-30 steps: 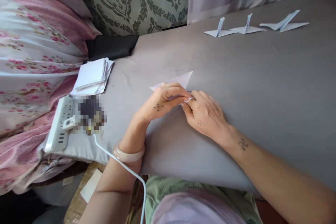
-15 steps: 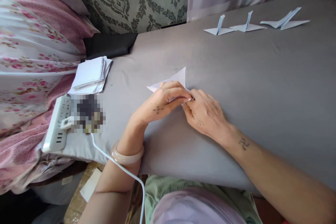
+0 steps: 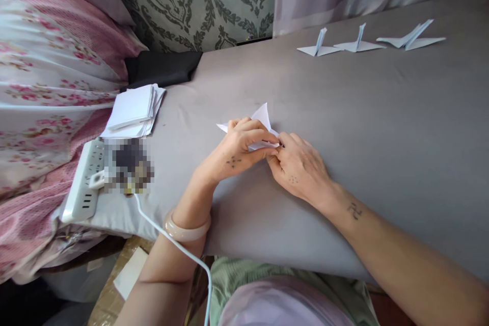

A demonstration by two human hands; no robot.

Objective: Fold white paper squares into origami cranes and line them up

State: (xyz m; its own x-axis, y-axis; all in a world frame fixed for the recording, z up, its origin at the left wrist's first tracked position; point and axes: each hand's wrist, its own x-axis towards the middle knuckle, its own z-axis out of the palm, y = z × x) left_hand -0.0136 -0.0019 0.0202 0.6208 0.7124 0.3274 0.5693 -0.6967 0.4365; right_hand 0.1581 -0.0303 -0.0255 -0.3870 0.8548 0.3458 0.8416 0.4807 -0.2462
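Observation:
A white sheet of folded paper (image 3: pixel 262 115) is between my two hands over the grey cloth. My left hand (image 3: pixel 244 145) is closed on it, thumb and fingers pinching its near part. Against those fingertips, my right hand (image 3: pixel 300 163) grips the paper's right end with curled fingers. Two pointed corners stick out beyond my left hand, one to the left and one upward. The fingers cover much of the paper, so the folds at the pinch are hidden.
Three folded paper birds (image 3: pixel 359 43) stand in a row at the back right. On the left lie a stack of white paper (image 3: pixel 132 107), a black folded cloth (image 3: pixel 164 67) and a white power strip (image 3: pixel 84 181). Its white cable (image 3: pixel 171 244) crosses my left forearm.
The paper has shifted and turned slightly between my fingers, and less of its upper flap shows. A white part now shows between my left thumb and fingers. My right hand has barely moved.

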